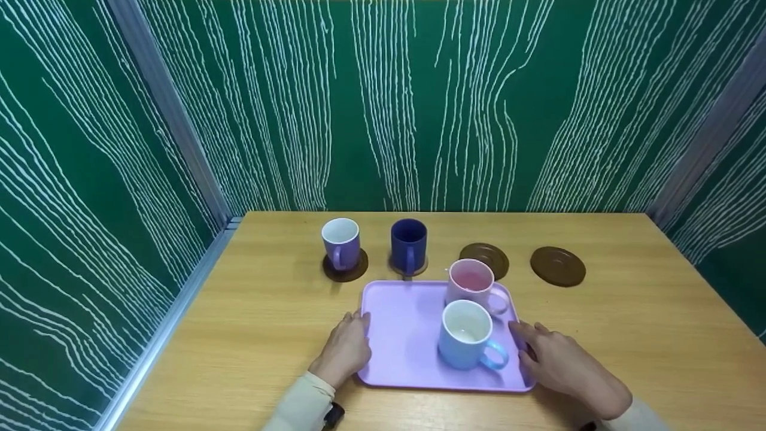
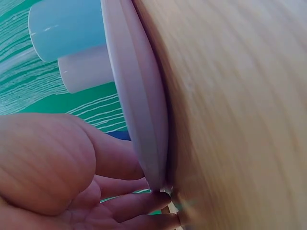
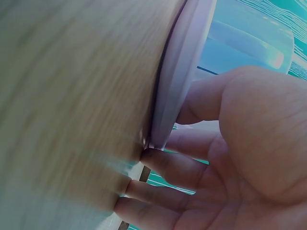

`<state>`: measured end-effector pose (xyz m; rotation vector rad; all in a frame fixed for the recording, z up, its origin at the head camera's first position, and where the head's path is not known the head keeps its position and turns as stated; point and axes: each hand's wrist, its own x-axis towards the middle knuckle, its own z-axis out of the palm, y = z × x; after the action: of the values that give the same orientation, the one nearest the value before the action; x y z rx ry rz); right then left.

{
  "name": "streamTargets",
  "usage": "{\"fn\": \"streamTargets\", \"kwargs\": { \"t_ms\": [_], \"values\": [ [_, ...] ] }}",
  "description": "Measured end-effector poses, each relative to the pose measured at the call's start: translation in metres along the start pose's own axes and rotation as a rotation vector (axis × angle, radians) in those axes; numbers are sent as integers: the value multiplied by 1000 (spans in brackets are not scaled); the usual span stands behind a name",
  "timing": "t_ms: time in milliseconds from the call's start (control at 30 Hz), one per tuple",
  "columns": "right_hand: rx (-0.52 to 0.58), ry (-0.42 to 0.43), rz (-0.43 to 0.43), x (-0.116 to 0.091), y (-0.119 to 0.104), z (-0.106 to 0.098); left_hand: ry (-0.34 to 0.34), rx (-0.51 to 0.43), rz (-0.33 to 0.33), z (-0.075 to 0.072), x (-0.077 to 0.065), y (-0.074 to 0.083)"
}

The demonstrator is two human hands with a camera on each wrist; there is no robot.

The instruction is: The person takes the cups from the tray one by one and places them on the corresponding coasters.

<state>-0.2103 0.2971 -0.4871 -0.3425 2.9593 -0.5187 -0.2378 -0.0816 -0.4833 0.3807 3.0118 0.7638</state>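
Note:
A light purple tray lies on the wooden table, carrying a light blue mug with a white inside and, behind it, a pink mug. My left hand grips the tray's left side, its thumb against the rim and its fingertips at the underside near the tabletop. On the right side, my right hand holds the tray likewise, with the thumb at the rim and the other fingers low by the table. Both mug handles on the tray point right.
Behind the tray, a purple mug stands on a dark brown coaster, and a dark blue mug stands on another coaster. Farther right lie two brown coasters without mugs. Green patterned panels rise beyond the table.

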Motion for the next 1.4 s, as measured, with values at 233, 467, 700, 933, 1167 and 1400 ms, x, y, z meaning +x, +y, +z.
{"fn": "streamTargets", "kwargs": {
  "t_ms": [233,467,700,933,1167,1400],
  "values": [
    [-30,77,-94,-3,1,1,6,-8,15,-1,-1,-2],
    [-28,33,-45,-2,1,-1,-5,-31,-4,-1,0,-1],
    [7,17,-77,4,-2,-12,-14,-52,-31,-3,1,0],
    [81,140,-69,15,-7,-44,-29,-58,-37,-4,1,-1],
    [257,331,-131,35,-14,-45,-6,-29,-2,-5,0,-2],
    [388,215,-44,50,-13,-41,3,-15,5,-3,1,-1]
  ]
}}
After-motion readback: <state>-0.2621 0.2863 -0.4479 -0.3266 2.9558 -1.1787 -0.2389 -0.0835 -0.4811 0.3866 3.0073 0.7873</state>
